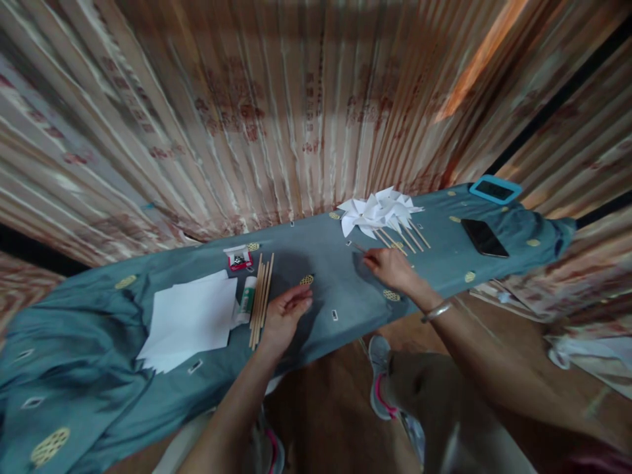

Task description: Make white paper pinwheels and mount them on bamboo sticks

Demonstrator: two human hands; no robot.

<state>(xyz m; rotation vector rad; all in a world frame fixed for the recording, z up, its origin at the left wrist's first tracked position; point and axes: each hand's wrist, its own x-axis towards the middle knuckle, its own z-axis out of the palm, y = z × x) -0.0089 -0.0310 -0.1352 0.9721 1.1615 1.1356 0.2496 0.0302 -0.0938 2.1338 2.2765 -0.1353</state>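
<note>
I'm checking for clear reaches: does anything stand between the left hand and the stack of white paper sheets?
Yes. Leftward from the left hand, the thin pale wooden sticks come first, then the white-and-green cylindrical tube beside the stack of white paper sheets.

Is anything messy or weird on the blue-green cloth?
A little. The cloth is bunched into wrinkles at the left end, while its middle lies much smoother. The paper is stacked crookedly, so edges stick out. The box is open, but I see nothing spilled around it.
</note>
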